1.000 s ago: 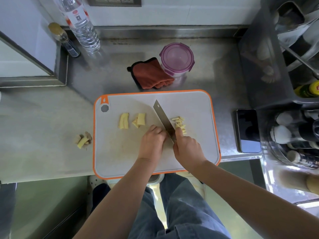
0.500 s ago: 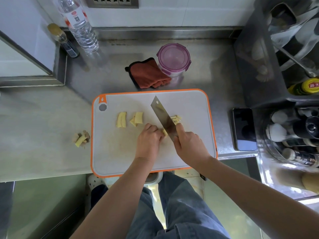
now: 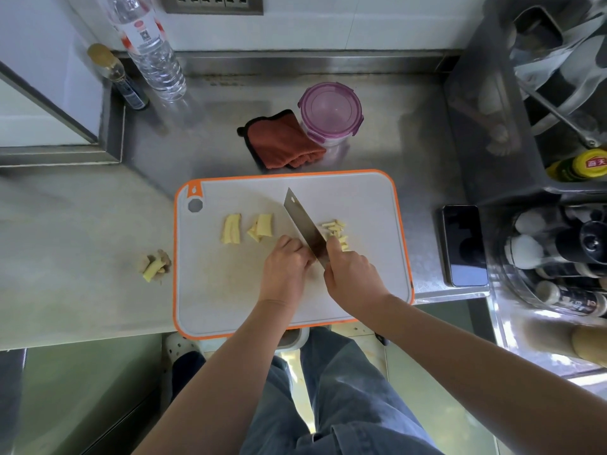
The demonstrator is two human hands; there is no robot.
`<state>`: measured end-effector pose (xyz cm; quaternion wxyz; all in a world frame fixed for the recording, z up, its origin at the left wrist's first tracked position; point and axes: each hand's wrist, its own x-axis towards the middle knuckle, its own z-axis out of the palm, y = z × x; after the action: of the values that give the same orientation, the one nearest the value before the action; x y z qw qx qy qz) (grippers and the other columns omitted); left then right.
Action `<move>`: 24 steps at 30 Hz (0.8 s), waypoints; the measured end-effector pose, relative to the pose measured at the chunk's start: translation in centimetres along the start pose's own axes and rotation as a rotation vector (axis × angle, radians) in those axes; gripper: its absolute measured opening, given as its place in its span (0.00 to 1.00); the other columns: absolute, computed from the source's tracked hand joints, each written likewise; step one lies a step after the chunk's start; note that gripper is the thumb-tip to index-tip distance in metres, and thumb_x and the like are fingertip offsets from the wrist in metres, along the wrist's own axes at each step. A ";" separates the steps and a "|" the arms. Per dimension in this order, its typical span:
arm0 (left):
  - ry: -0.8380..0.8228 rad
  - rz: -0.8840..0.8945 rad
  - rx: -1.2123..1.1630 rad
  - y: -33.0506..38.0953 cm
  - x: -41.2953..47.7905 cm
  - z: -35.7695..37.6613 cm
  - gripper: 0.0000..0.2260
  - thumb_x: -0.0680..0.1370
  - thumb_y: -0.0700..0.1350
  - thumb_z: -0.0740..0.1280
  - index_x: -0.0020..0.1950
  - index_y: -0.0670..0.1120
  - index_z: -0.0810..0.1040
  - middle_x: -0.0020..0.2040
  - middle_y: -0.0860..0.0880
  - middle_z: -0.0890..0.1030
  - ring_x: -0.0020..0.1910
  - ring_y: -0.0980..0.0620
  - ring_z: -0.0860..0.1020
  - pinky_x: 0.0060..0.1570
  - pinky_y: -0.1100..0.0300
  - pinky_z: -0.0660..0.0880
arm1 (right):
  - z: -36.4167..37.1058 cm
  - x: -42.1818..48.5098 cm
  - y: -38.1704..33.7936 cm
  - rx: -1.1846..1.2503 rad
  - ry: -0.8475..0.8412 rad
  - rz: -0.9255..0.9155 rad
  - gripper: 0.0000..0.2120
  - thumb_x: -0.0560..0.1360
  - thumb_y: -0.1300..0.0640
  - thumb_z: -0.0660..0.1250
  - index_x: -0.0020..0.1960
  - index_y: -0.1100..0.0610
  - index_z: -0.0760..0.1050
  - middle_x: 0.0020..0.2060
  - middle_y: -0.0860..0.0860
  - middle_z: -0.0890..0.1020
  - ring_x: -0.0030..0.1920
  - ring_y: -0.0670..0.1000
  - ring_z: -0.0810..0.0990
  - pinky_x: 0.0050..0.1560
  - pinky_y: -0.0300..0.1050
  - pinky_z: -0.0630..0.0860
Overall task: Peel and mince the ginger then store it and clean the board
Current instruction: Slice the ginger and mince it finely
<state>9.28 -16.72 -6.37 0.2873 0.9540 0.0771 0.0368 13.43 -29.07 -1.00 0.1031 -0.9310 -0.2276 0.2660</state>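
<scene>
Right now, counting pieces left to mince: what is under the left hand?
Only board shows around the left hand, its curled fingers against the knife; anything beneath is covered.

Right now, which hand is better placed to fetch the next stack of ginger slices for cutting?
Probably left. The left hand rests on the cutting board beside the knife, and both ginger stacks lie just left of it. The right hand grips the knife handle beyond the blade.

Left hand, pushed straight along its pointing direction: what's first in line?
Likely the blade of the steel cleaver gripped by the right hand; the left hand has its knuckles right beside it, contact unclear.
</scene>
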 end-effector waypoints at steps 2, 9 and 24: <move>-0.007 0.007 0.010 0.0 -0.1 -0.1 0.07 0.65 0.32 0.75 0.34 0.43 0.82 0.32 0.49 0.78 0.38 0.45 0.76 0.30 0.57 0.74 | 0.5 0.1 -0.3 0.001 0.005 0.014 0.19 0.79 0.61 0.54 0.69 0.58 0.57 0.38 0.54 0.74 0.37 0.56 0.75 0.38 0.49 0.73; 0.006 0.039 0.062 0.2 -0.5 -0.4 0.06 0.64 0.33 0.75 0.35 0.43 0.81 0.34 0.48 0.77 0.39 0.45 0.75 0.34 0.57 0.75 | 1.1 0.1 0.2 0.005 0.058 0.012 0.18 0.80 0.57 0.54 0.69 0.58 0.58 0.41 0.57 0.79 0.40 0.60 0.78 0.40 0.51 0.75; -0.016 -0.646 -0.277 2.5 0.2 -1.3 0.04 0.74 0.43 0.71 0.46 0.47 0.85 0.44 0.51 0.85 0.45 0.53 0.81 0.42 0.67 0.67 | -0.6 -0.5 0.6 0.016 0.117 -0.075 0.15 0.81 0.55 0.52 0.66 0.57 0.60 0.34 0.52 0.72 0.34 0.58 0.72 0.35 0.47 0.67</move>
<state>9.68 -18.00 -3.87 0.4114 0.8325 0.3672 -0.0532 13.57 -29.84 -0.46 0.1336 -0.9349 -0.2539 0.2089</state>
